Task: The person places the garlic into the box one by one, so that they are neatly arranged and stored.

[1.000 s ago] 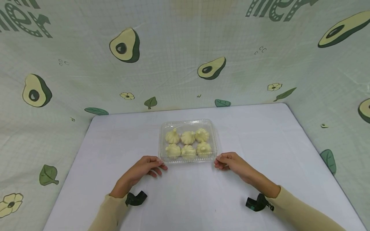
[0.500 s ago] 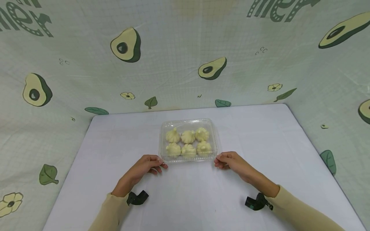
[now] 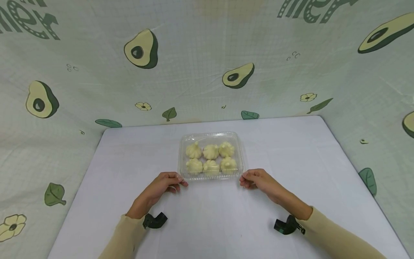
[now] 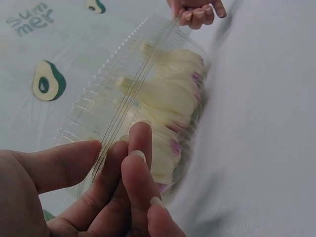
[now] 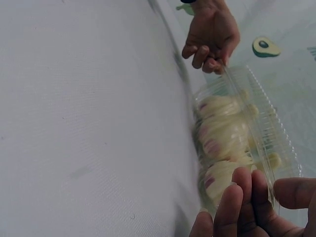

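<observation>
A clear plastic clamshell box (image 3: 211, 136) lies on the white table with its lid down. Through it show several pale garlic bulbs (image 3: 211, 152), set in two rows and tinged purple at the base in the wrist views. My left hand (image 3: 161, 186) pinches the rim at the box's near left corner between thumb and fingers. At the near right corner my right hand (image 3: 260, 181) pinches the same rim. In the left wrist view the thumb (image 4: 69, 163) lies on the lid side of the rim (image 4: 140, 81), the other fingers below it.
White cloth covers the table (image 3: 207, 223). Behind and on both sides hangs a pale curtain (image 3: 194, 72) printed with avocados and leaves. Black camera mounts sit at the left wrist (image 3: 155, 220) and the right wrist (image 3: 286, 226), below the beige sleeves.
The lower fingers of my left hand have drawn in a little. The hands stay at the box's near corners, and the head view has shifted very slightly.
</observation>
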`<move>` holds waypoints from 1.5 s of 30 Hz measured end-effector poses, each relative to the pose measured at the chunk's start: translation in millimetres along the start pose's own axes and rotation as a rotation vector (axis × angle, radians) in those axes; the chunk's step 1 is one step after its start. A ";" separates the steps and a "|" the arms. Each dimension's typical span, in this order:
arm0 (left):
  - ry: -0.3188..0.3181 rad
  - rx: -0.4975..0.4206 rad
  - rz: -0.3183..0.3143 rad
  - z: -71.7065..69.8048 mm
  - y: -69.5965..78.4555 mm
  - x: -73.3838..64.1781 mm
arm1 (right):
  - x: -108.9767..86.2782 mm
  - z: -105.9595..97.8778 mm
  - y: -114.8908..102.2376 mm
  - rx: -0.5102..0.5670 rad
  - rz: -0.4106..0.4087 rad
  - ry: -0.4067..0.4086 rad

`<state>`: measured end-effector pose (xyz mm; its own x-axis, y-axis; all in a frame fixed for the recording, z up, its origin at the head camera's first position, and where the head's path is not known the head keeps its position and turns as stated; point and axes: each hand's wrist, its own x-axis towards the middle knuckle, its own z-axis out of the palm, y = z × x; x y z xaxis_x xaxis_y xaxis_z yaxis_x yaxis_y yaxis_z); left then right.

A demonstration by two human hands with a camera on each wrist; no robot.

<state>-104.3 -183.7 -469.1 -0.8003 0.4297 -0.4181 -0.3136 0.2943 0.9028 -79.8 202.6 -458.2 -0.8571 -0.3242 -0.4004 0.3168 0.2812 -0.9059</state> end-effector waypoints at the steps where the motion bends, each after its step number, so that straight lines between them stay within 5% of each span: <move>1: 0.001 -0.002 0.000 -0.1 0.0 0.3 | 0.2 -0.1 -0.1 0.000 -0.001 0.001; 34: 0.006 -0.001 0.002 -1.1 -1.8 -0.6 | 1.6 1.8 -1.2 0.023 -0.011 0.004; 45: 0.015 -0.001 -0.001 -1.2 -1.7 -0.2 | 2.0 7.9 -3.3 0.064 -0.020 0.084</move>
<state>-104.2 -185.3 -470.4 -0.8076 0.4165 -0.4176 -0.3148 0.2943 0.9024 -79.4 193.9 -457.1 -0.8935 -0.2518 -0.3718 0.3226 0.2161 -0.9216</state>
